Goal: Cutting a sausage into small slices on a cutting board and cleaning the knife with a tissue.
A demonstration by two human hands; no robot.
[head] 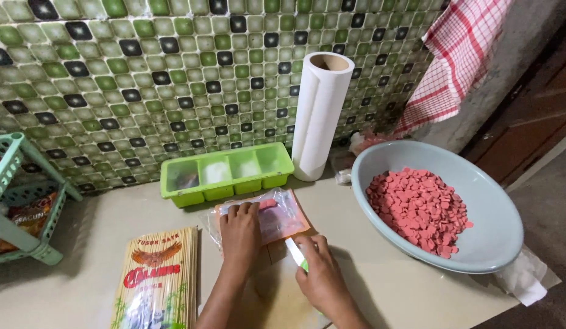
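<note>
Here, in the head view, the left hand (240,234) lies flat, fingers spread and pressing down on a clear plastic packet with an orange backing and pink pieces inside (277,216), which rests on the pale beige worktop (100,244) at about the centre; it seems pinned so it cannot slide. The right hand (319,274), at five o'clock from the packet, has its fingers curled shut around a small knife with a green handle and white blade (296,253), its tip touching the packet's near edge. At three o'clock stands a wide pale blue bowl (496,231) heaped with flat pink slices (420,210), close enough to reach. At twelve o'clock a lime green plastic tray with four compartments (228,172) sits against the wall, with an upright white paper roll (319,116) just beside it. At eight o'clock lies a printed pack of bamboo skewers (158,280). The wall is green and black mosaic tile (142,79); a red and white checked cloth (459,55) hangs at two o'clock.
</note>
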